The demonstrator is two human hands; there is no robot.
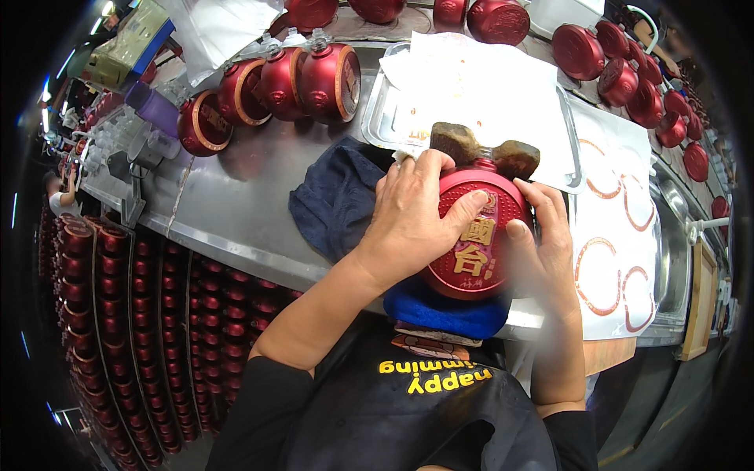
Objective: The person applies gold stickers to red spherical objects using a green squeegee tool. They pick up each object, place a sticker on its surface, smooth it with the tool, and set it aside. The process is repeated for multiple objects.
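A round, flat red bottle (471, 263) with raised gold characters lies face up at the table's near edge. Its neck rests between two dark, worn support blocks (455, 144). My left hand (416, 220) grips its left side, thumb pressed on the face and fingers along the upper left rim. A scrap of white cloth or tissue (405, 156) shows by those fingertips. Around the right rim curl the fingers of my right hand (550, 243), its thumb near the face; that hand is partly blurred. Beneath the bottle's near side is a blue cloth pad (448, 312).
Red ring-shaped strips (597, 242) lie on a white sheet at right. A metal tray (378, 118) holds white papers (479, 86). Left of it are a dark blue cloth (334, 196) and several standing red bottles (334, 82). More bottles fill racks (161, 314) at lower left.
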